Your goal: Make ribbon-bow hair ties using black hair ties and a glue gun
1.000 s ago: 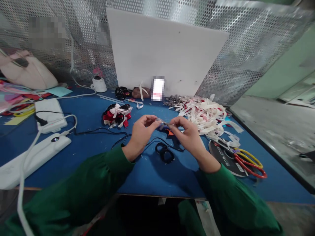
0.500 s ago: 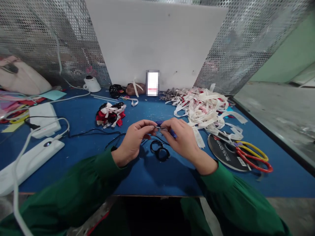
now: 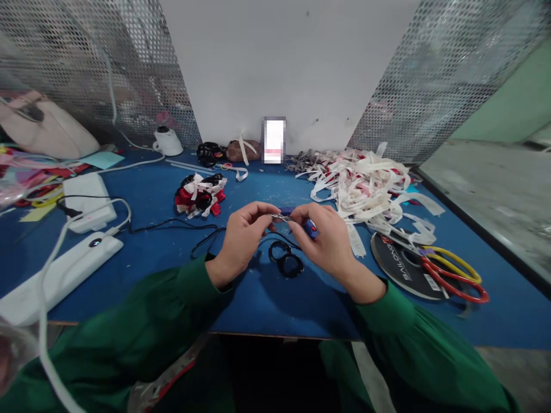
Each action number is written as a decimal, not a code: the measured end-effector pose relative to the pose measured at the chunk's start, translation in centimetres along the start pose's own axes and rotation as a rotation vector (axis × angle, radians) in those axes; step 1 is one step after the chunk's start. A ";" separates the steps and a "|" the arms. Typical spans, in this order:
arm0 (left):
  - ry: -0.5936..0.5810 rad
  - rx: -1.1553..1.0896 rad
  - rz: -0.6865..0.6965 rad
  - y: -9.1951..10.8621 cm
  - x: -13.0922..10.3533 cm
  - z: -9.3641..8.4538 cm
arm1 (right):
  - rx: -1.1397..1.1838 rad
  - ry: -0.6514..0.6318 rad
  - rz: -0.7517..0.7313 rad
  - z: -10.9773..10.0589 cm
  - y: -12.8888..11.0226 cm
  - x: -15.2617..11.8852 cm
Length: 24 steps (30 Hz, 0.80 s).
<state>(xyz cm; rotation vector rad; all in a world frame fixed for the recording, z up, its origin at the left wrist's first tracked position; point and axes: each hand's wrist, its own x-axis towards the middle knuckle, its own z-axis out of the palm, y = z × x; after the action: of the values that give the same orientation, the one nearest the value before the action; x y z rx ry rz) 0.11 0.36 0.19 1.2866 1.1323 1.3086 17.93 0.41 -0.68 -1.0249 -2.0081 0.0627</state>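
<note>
My left hand [image 3: 245, 238] and my right hand [image 3: 322, 238] are close together over the middle of the blue table. Between their fingertips is a small, thin metallic item [image 3: 280, 217], pinched from both sides; its exact shape is too small to tell. Two joined black rings [image 3: 286, 259] lie on the table just below the hands. A blue object [image 3: 310, 229] shows partly behind my right fingers. Black cord [image 3: 170, 222] runs along the table toward my left hand.
Red, black and white ribbon bunches [image 3: 200, 195] lie at the left. Pale ribbon strips [image 3: 365, 183] are heaped at the back right. Scissors [image 3: 456, 272] rest on a black disc [image 3: 398, 267]. A lit phone [image 3: 274, 140] stands at the back. White power strips [image 3: 64, 275] sit left.
The view has shifted, so the table's objects appear slightly further right and higher. More of the metallic item shows between my fingertips, which are a little farther apart.
</note>
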 end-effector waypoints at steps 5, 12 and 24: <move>-0.006 0.002 0.055 0.4 -0.3 0.2 | 0.032 0.025 0.063 0.3 -0.2 -0.1; -0.002 -0.046 0.064 0.1 -0.2 0.2 | 0.424 0.014 0.365 -0.1 -0.4 0.3; -0.065 -0.005 0.020 0.1 -0.4 0.2 | 0.489 0.033 0.289 -0.4 -0.7 0.7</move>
<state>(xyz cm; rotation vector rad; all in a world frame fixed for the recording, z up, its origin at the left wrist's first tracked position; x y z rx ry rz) 0.35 -0.04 0.24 1.3308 1.0727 1.2747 17.54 0.25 0.31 -0.9723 -1.6791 0.6532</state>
